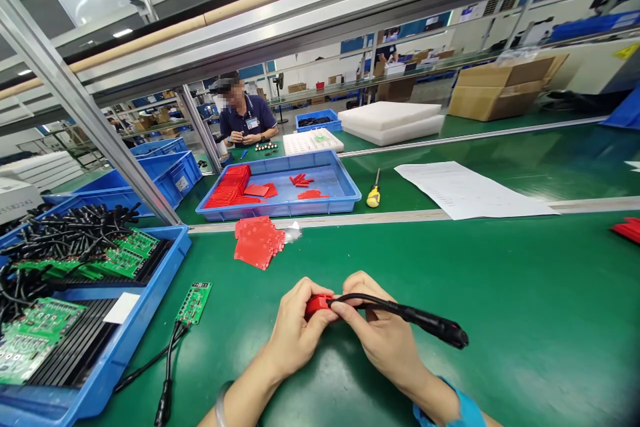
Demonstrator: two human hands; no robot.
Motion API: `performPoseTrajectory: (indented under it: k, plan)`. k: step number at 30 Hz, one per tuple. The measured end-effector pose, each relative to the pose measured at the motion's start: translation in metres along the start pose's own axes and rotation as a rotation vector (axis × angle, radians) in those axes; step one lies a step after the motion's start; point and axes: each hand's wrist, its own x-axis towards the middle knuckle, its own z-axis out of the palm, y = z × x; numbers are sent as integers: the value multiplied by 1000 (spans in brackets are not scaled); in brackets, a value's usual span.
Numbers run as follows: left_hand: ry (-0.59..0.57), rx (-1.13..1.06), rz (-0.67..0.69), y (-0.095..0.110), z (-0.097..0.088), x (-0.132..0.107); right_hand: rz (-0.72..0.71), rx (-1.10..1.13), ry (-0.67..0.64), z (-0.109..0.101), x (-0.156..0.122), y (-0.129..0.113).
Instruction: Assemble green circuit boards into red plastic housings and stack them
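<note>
My left hand [299, 323] is closed around a small red plastic case [318, 304] above the green bench top. My right hand [380, 330] pinches a black cable [373, 298] where it meets the case. The cable arches over my right fingers and ends in a thick black connector [445, 329] at the right. Most of the case is hidden by my fingers. To the left lies a green circuit board [194, 303] with black cables attached. Flat red plastic pieces [257, 240] rest in a loose pile beyond my left hand, beside a bit of clear plastic.
A blue tray [280, 210] of red parts stands ahead; a blue bin [165, 280] with circuit boards and cables fills the left. A yellow screwdriver [374, 195] and white paper sheet [465, 190] lie beyond. A co-worker [247, 113] sits across. A metal post [95, 107] rises left.
</note>
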Motion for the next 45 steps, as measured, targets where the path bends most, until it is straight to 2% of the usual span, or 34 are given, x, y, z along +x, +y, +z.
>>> performPoseTrajectory:
  k: [2, 7, 13, 20, 26, 32, 35, 37, 39, 42, 45]
  plan:
    - [2, -11, -1, -1, 0, 1, 19, 20, -9, 0, 1, 0]
    - [-11, -13, 6, -2, 0, 1, 4, 50, -126, -1, 2, 1]
    - [41, -34, 29, -2, 5, 1, -37, -8, 1, 7, -1, -1]
    - [132, 1, 50, -4, 13, -3, -3, 76, 44, 13, -3, -2]
    - [122, -5, 86, -7, 14, -4, -177, -35, 29, 9, -2, -2]
    - [171, 38, 157, -14, 15, -5, 76, 158, 13, 11, 2, -1]
    - [176, 9, 174, -15, 10, -7, 106, 216, -115, 4, 8, 1]
    - [201, -30, 177, -15, 6, -7, 101, 157, -196, -2, 10, 2]
    - [218, -75, 170, -15, 2, -8, 92, 61, -221, -6, 8, 3]
    - [214, -104, 145, -13, 1, -9, 59, -65, -163, -4, 1, 3]
    - [243, -28, 123, -11, 1, -9, 83, -96, -108, 1, -2, 1]
